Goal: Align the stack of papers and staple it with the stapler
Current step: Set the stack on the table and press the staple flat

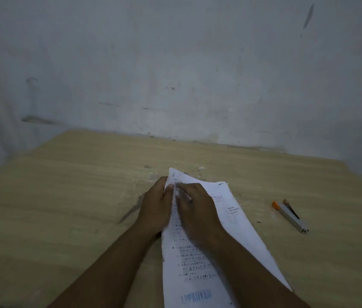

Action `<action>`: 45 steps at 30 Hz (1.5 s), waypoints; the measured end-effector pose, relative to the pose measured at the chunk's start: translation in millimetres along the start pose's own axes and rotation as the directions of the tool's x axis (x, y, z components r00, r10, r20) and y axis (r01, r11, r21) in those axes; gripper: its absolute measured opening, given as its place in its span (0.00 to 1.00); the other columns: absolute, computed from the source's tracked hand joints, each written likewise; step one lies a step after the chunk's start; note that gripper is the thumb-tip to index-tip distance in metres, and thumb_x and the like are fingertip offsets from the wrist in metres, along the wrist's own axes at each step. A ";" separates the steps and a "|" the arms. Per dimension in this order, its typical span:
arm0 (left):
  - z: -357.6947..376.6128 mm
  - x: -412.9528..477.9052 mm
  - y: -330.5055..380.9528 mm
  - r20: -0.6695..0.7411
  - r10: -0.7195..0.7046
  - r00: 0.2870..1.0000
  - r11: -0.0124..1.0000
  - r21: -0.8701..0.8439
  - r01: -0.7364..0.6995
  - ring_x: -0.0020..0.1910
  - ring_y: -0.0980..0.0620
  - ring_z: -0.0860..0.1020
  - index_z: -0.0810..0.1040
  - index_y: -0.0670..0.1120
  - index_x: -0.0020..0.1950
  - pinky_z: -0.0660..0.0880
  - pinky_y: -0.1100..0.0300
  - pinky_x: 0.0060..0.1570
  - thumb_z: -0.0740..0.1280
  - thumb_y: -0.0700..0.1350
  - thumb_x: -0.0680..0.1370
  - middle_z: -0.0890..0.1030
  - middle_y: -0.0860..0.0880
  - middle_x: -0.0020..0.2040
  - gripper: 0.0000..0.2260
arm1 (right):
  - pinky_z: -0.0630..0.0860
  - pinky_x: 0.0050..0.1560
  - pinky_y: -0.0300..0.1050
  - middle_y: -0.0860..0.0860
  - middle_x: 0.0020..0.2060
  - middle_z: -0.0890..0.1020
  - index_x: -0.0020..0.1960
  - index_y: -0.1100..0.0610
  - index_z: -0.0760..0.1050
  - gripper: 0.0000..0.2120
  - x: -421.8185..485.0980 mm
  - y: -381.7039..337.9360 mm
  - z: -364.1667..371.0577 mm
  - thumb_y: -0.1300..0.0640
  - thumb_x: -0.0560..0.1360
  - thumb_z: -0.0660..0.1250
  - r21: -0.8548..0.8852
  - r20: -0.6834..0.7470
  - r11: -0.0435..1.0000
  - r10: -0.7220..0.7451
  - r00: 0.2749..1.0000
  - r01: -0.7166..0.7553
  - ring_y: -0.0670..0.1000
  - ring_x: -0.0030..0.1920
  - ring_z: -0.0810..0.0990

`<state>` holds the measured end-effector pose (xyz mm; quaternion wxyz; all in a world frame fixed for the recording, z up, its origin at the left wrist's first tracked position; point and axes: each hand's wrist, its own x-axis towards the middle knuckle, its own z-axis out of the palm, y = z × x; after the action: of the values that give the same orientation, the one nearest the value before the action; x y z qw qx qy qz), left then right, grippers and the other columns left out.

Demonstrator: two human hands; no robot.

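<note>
Both hands are on the stack of papers (200,258) rn. Left hand (156,207) is curled against the stack's left edge near the far corner, thumb over the top sheet, so it's pinching that edge. Right hand (194,210) is laid flat on top w/ fingers (182,190) stretched toward the same far-left corner, pressing down. Blurry, so can't tell exactly how tight the pinch is.

Progress, imo: still in the aligning bit. Far corners look fanned, one sheet corner pokes out past the others, so edges aren't square yet. Stapling not started. Stapler (290,215) (grey w/ orange tip) lies untouched on the worktop (75,196), well apart to the right of the papers.

Stack runs diagonal, far corner mid-worktop, near end w/ a blue "APPROVED" stamp going off the bottom of view.

Room-wise: lots of bare worktop to the left and far side, nothing in the way btw hands and stapler. Wall (175,74) sits right at the far edge, so no pushing stuff further that way. Left worktop edge angles off toward the wall, and the right side runs out of view past the stapler.
</note>
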<state>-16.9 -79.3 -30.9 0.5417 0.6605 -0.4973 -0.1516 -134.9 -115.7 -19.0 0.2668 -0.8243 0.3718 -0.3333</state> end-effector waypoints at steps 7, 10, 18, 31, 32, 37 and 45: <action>0.5 -6.1 9.1 0.119 0.237 0.964 0.947 0.192 -0.257 0.54 0.55 0.81 0.65 0.56 0.75 0.75 0.70 0.52 0.56 0.45 0.84 0.82 0.50 0.60 0.20 | 0.79 0.56 0.41 0.39 0.47 0.83 0.60 0.49 0.81 0.12 4.2 -13.0 -8.1 0.53 0.81 0.63 0.516 -0.059 0.819 0.328 0.943 -0.252 0.39 0.50 0.81; 6.2 -10.5 14.7 0.191 0.301 0.934 0.859 0.372 -0.353 0.58 0.52 0.79 0.60 0.55 0.77 0.77 0.54 0.55 0.52 0.48 0.83 0.79 0.50 0.65 0.22 | 0.81 0.54 0.54 0.55 0.45 0.87 0.49 0.57 0.85 0.12 3.3 -15.0 -17.5 0.50 0.77 0.68 0.775 0.034 0.535 0.497 0.867 -0.337 0.55 0.48 0.86; 13.6 -14.0 10.9 0.290 0.463 0.838 0.510 0.686 -0.519 0.39 0.42 0.85 0.77 0.37 0.65 0.81 0.52 0.27 0.69 0.39 0.68 0.82 0.39 0.58 0.25 | 0.82 0.51 0.53 0.58 0.43 0.86 0.53 0.65 0.82 0.10 -8.5 -4.9 -28.0 0.61 0.80 0.63 0.916 0.197 0.171 0.596 0.778 -0.363 0.56 0.44 0.84; 10.3 -21.5 29.7 0.245 0.538 0.807 0.621 0.532 -0.576 0.28 0.46 0.78 0.78 0.44 0.53 0.75 0.54 0.23 0.62 0.41 0.74 0.82 0.48 0.43 0.10 | 0.81 0.44 0.49 0.59 0.45 0.86 0.55 0.65 0.80 0.11 -17.8 -1.4 -31.9 0.63 0.79 0.60 0.949 0.265 -0.012 0.567 0.780 -0.314 0.55 0.43 0.85; 9.8 -21.2 29.6 0.235 0.524 0.819 0.647 0.516 -0.562 0.28 0.45 0.78 0.77 0.45 0.54 0.75 0.54 0.24 0.62 0.43 0.74 0.82 0.48 0.42 0.10 | 0.81 0.43 0.48 0.58 0.43 0.86 0.52 0.64 0.81 0.11 -18.0 -2.6 -32.0 0.63 0.79 0.60 0.948 0.248 0.027 0.563 0.789 -0.317 0.54 0.41 0.84; 4.1 -17.3 35.9 0.132 0.459 0.879 0.777 0.420 -0.469 0.34 0.51 0.81 0.74 0.55 0.60 0.75 0.59 0.31 0.61 0.49 0.78 0.84 0.52 0.41 0.11 | 0.79 0.42 0.51 0.56 0.37 0.84 0.45 0.62 0.81 0.12 -18.7 -12.9 -33.6 0.62 0.80 0.59 0.936 0.177 0.186 0.485 0.856 -0.299 0.53 0.37 0.83; 3.1 -17.8 57.4 -0.125 0.084 0.989 0.990 -0.103 -0.097 0.34 0.62 0.80 0.79 0.45 0.44 0.73 0.72 0.32 0.63 0.44 0.81 0.82 0.53 0.36 0.08 | 0.83 0.43 0.51 0.60 0.44 0.85 0.52 0.61 0.81 0.10 -13.2 -25.9 -41.3 0.64 0.81 0.60 0.817 0.064 0.518 0.353 0.934 -0.252 0.55 0.43 0.85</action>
<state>-55.6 -61.7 11.6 0.6122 0.6145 -0.4845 -0.1137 -161.1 -98.1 20.5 0.6479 -0.5115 0.3283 -0.4592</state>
